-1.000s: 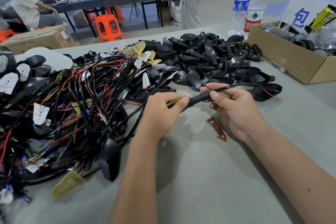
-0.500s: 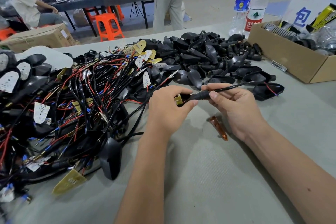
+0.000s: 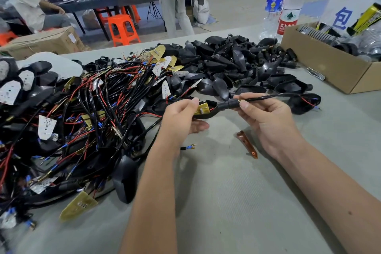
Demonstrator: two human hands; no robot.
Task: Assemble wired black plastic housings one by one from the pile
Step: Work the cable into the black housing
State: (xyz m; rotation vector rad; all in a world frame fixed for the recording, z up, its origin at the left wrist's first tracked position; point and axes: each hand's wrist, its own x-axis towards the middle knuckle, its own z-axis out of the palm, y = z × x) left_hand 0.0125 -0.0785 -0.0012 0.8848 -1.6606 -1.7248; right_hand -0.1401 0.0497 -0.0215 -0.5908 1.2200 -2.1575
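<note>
My left hand (image 3: 181, 118) holds a black plastic housing (image 3: 208, 112) with a small yellow circuit board (image 3: 203, 108) lying inside it. My right hand (image 3: 266, 117) pinches the black cable (image 3: 268, 97) just behind the housing's round black collar (image 3: 228, 103). The cable runs right to another black housing (image 3: 305, 103) lying on the table. A pile of empty black housings (image 3: 233, 66) fills the middle back of the table. A tangle of wired housings with red and black leads (image 3: 82, 121) covers the left side.
A brown amber lens piece (image 3: 247, 144) lies on the grey table (image 3: 226, 202) under my right hand. A loose wire end with a blue sleeve (image 3: 188, 147) lies by my left wrist. A cardboard box of parts (image 3: 329, 64) and two water bottles (image 3: 288, 6) stand back right.
Both hands have lifted the housing slightly and turned it, so the yellow board inside now shows more. A person in the background has walked further left.
</note>
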